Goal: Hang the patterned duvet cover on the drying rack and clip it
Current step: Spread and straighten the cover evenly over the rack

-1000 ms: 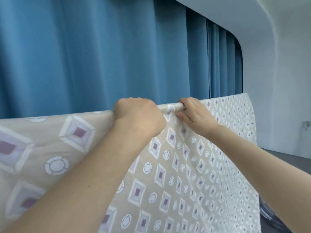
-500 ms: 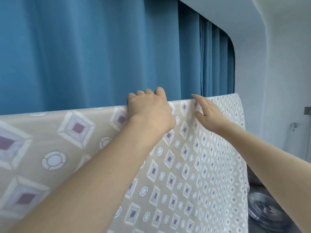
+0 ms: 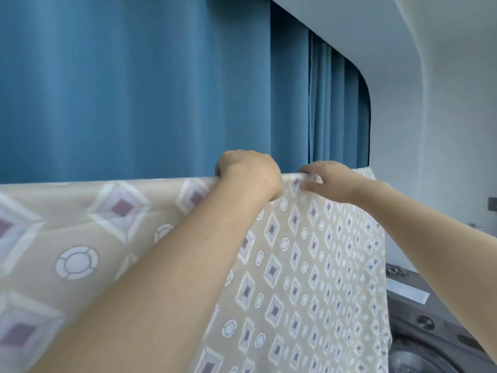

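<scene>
Both hands now curled onto top fold — left hand [image 3: 248,175], right hand [image 3: 332,181] fingers gripping beige diamond-patterned duvet cover [image 3: 309,265]

Head view: patterned duvet cover [image 3: 309,265] (beige, white diamonds with purple centres, white rings) hangs draped over a horizontal top edge; the rack beneath is not visible. Left hand [image 3: 250,176] has fingers curled over the top fold, gripping it; right hand [image 3: 329,181], just beside it, pinches the same fold, thumb on the near side. Blue curtain [image 3: 134,90] behind; dark appliance [image 3: 430,332] at lower right.
</scene>
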Available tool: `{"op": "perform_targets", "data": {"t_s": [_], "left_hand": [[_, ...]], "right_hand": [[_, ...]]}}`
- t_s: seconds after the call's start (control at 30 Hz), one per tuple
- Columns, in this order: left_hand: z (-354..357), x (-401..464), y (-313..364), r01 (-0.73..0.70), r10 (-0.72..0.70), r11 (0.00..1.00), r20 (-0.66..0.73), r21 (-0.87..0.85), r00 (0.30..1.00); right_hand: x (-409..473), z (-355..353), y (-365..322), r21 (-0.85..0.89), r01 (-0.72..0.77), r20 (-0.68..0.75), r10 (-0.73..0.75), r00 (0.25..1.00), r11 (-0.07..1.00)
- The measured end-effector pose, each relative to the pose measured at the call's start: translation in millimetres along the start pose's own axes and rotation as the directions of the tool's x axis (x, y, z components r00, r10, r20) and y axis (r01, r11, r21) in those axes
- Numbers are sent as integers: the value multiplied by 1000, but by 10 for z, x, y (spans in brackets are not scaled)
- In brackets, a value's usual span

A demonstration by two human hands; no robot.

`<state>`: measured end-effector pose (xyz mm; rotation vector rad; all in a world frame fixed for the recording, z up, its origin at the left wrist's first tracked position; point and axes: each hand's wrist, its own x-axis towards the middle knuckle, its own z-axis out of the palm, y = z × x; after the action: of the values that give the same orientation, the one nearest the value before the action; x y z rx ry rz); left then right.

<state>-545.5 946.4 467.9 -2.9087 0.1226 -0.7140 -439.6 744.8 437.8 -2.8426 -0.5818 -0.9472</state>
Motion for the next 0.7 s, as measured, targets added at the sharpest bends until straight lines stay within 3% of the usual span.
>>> {"op": "perform_targets", "data": {"t_s": [0.2,0.3,0.43,0.7], "left_hand": [[91,365,468,-25,17,989,58,144,998],[177,606,604,10,-14,995,43,100,999],[417,910,967,-18,18,999,5,50,1000],[621,1538,1738,-20,27,993,-59,119,998]], "right_hand": [[186,232,392,-18,133,-161,-134,978,991],[226,314,684,58,177,-134,-168,977,982],[322,477,1240,96,90,-36,-87,996,991],[598,718,2359,48,127,-95,-123,988,991]]}}
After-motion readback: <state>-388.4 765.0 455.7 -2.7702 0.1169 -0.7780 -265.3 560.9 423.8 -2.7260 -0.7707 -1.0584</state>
